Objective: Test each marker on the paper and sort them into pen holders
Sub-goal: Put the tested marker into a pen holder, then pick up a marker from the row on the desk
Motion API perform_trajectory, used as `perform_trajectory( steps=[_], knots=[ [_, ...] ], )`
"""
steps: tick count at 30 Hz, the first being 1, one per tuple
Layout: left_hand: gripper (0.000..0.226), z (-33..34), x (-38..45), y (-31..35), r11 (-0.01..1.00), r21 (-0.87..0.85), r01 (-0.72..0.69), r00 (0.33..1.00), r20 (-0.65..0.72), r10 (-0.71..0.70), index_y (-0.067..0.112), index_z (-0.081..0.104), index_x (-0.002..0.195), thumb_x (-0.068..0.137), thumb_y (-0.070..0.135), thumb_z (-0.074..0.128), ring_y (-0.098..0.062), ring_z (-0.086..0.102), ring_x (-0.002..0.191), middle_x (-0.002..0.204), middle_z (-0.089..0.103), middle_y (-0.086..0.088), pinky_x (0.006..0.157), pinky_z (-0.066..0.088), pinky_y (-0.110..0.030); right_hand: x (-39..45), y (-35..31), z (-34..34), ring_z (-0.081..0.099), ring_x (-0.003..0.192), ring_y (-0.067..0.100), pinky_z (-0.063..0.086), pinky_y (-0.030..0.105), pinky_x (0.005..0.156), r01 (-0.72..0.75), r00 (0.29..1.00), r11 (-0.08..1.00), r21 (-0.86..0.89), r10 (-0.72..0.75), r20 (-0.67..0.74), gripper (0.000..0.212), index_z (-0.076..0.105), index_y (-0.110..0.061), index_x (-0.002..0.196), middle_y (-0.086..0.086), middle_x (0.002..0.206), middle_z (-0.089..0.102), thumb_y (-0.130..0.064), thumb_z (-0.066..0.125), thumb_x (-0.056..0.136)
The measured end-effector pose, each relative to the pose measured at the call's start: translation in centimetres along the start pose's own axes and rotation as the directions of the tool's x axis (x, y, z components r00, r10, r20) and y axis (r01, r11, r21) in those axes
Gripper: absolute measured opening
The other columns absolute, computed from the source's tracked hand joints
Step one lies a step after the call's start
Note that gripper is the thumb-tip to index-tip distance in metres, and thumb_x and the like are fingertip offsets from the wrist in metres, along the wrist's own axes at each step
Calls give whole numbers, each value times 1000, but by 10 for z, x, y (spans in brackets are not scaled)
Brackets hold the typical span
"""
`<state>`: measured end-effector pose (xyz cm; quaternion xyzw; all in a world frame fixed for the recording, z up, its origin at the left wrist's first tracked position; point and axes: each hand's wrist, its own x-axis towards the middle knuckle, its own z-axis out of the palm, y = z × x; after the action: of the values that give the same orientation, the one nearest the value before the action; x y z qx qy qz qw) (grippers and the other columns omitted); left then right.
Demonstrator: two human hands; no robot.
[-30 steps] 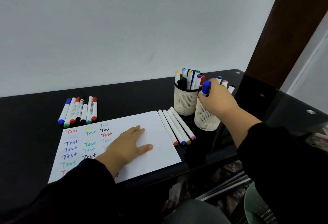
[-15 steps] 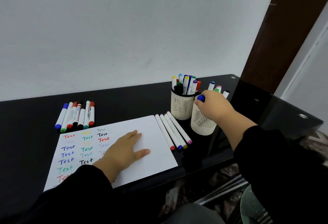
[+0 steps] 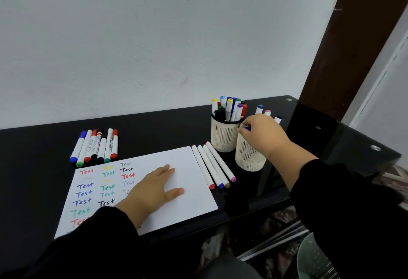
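One camera sits on my head and looks forward and down across the black table (image 3: pixel 154 128), close enough that my own sleeves fill the bottom corners. The wide lens bends the table's far edge and takes in the white wall (image 3: pixel 154 35) ahead. The paper (image 3: pixel 194 168) lies low and left of centre, the two pen holders (image 3: pixel 223 139) right of centre.

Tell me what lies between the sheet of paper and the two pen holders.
In the head view, four white markers lie side by side on the black table, along the right edge of the paper, just left of the pen holders.
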<state>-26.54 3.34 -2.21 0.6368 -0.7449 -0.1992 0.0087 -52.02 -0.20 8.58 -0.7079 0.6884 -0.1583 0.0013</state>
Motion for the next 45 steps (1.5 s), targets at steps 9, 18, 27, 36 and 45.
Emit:
perform_trajectory(
  steps=[9,18,27,36,45],
  knots=[
    [74,-4,-5,5,1000,-17,13,1000,28,-12,24,5,151,92,59,34,-10,4,144,157,-5,11,115,10,-31,-3,-27,-2,47,115,22,40,33,93,180,972,974,-135,-197,-129,35,59,-13,123,5,122,54,-33,41,100],
    [77,-20,-14,-51,976,-15,215,975,-43,-216,25,4,151,91,60,38,-10,2,144,157,-7,12,115,10,-33,11,-95,55,53,98,22,46,34,80,436,900,900,21,-435,-33,28,63,-14,110,3,104,58,-31,45,98],
    [82,-39,-32,-107,957,-8,290,956,-32,-290,34,3,149,85,68,40,-8,2,143,155,-7,18,114,16,-37,45,-178,117,52,105,18,48,32,86,525,824,837,152,-545,156,29,58,-20,121,1,114,56,-33,48,97],
    [84,-33,-39,-132,969,-69,237,968,-65,-241,39,2,148,80,71,40,-2,1,142,153,-5,25,113,12,-30,87,-229,166,40,123,24,41,39,97,701,644,704,116,-694,321,47,38,-28,142,2,138,40,-19,45,97],
    [85,-31,-39,-136,973,-74,220,973,-59,-224,39,1,148,80,73,39,-1,-1,141,154,-6,24,113,10,-29,97,-233,176,46,110,23,45,36,86,866,481,499,-33,-813,329,51,42,-23,137,3,130,44,-2,49,91]
  ],
)
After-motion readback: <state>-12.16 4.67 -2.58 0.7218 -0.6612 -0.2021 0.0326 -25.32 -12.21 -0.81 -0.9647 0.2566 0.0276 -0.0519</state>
